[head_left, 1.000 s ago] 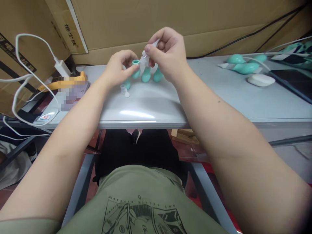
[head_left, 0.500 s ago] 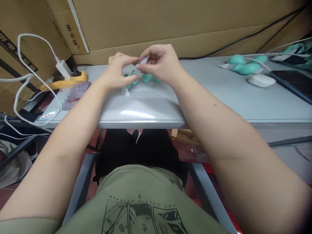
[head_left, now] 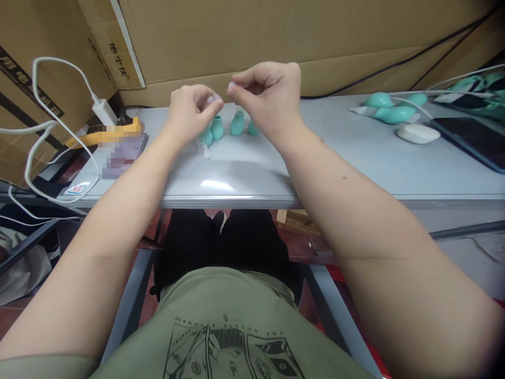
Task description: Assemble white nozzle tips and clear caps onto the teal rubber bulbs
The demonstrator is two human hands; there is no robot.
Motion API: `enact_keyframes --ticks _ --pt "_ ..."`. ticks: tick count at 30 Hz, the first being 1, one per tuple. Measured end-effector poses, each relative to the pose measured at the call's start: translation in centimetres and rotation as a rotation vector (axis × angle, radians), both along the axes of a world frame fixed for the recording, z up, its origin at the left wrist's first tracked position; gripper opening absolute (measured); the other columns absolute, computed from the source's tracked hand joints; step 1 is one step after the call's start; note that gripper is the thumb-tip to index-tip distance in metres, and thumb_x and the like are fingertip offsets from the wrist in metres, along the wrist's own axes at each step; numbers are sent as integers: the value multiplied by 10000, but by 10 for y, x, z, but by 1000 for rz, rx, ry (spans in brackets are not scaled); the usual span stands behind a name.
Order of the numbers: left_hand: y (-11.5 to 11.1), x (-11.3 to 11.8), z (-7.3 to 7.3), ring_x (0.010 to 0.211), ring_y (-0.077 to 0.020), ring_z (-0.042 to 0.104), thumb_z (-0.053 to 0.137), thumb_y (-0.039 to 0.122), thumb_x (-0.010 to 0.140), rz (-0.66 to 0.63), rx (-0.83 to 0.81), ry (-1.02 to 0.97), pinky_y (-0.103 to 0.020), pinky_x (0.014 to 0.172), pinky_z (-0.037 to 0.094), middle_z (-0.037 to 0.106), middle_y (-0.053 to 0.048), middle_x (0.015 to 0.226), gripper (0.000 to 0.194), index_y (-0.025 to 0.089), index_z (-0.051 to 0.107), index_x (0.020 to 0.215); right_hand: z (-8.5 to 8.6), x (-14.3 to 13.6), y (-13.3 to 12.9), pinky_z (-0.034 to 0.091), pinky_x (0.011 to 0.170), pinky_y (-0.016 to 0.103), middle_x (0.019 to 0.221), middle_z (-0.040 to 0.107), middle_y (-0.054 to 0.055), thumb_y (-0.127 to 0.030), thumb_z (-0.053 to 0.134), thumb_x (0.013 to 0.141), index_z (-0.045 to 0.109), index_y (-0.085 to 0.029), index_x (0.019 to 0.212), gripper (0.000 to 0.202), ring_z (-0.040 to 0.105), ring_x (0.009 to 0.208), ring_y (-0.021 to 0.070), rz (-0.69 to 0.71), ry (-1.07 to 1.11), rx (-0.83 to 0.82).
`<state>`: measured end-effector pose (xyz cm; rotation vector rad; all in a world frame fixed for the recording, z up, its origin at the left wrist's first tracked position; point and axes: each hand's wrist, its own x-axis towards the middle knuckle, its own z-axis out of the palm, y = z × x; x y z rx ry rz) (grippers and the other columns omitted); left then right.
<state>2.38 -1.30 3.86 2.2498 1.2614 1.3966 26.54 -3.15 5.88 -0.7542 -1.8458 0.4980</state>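
Observation:
My left hand (head_left: pixel 193 110) is closed, pinching a small translucent white plastic piece (head_left: pixel 213 98) between thumb and fingers. To its right, my right hand (head_left: pixel 268 92) pinches another small white piece (head_left: pixel 232 86) at its fingertips, apart from the left hand. Both hands hover over several small teal bulb-shaped bottles on the table. One teal bottle (head_left: pixel 216 128) has an open neck, and another teal bottle (head_left: pixel 237 123) has a clear top. A third teal bulb (head_left: pixel 252 128) is partly covered by my right hand. A small clear-and-white part (head_left: pixel 206 151) lies in front of them.
Wrapped teal bulbs (head_left: pixel 394 111) lie at the right of the table (head_left: pixel 335 158), near a white rounded object (head_left: pixel 418 133) and a dark phone-like slab (head_left: pixel 473 141). White cables, a charger (head_left: pixel 104 111) and a yellow tool (head_left: pixel 122 131) are at left. Cardboard (head_left: pixel 236 42) stands behind.
My hands have drawn apart, the right one moving up and right with its white piece. The left fingers have closed on a translucent piece, and the teal bottles show more fully.

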Motion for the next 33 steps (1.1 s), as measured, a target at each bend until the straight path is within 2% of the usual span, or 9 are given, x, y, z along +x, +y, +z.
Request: enact_keyframes --ticks 3,6,10,13,17,20,24,27,33 --pt "0 -7 1 1094 -402 812 912 543 872 29 -11 51 -606 1041 623 933 -69 1068 194 374 830 921 5 5 -7 692 1032 574 1049 921 15 -300 1021 887 833 -420 874 224 849 1079 419 8 -46 -107" --pt "-1 -9 0 1371 -476 747 966 497 886 46 2 163 -696 1263 565 925 -109 1262 202 370 899 1028 1 11 -3 632 947 547 812 811 33 -289 1003 819 848 -345 785 169 767 898 383 101 -352 -258" --pt "2 -6 -6 1378 -498 722 971 420 875 18 3 270 -738 1319 512 906 -132 1241 145 369 928 1004 -14 11 16 590 960 523 842 830 34 -349 1056 880 880 -314 841 183 721 887 340 177 -591 -313" --pt "3 -1 -12 1350 -493 739 963 362 871 -19 -21 332 -737 1335 488 916 -132 1154 115 344 928 978 -16 11 24 605 914 505 805 819 26 -330 1085 876 874 -308 825 218 750 865 346 162 -603 -324" --pt "-1 6 -14 1327 -497 764 921 272 852 -22 -38 414 -759 1325 467 926 -139 1080 135 308 937 982 1 22 17 640 841 526 766 796 -1 -261 1098 825 866 -349 810 249 796 797 370 107 -595 -349" --pt "-5 7 -14 1318 -501 768 898 243 847 -21 -31 481 -775 1307 460 935 -132 1056 196 316 948 1021 10 33 8 604 815 522 732 756 6 -199 982 842 863 -350 821 193 748 764 339 46 -448 -329" --pt "-7 5 -12 1326 -514 760 913 294 844 -27 -23 513 -785 1297 454 957 -131 1103 212 334 957 1047 5 36 9 546 847 518 878 814 40 -187 853 886 855 -335 888 148 697 831 322 71 -308 -255" --pt "-6 4 -13 1331 -517 761 937 326 819 -43 -27 463 -758 1284 477 952 -131 1101 167 333 941 986 -3 31 17 548 922 527 1034 832 56 -210 882 915 755 -366 899 202 700 946 350 -34 -186 -91" --pt "-5 4 -11 1303 -486 761 919 362 883 -50 -39 416 -717 1272 506 932 -128 1084 74 323 915 947 -1 23 28 504 1302 597 1431 855 60 -440 962 987 810 -471 1441 480 694 1425 470 -252 -328 -27"
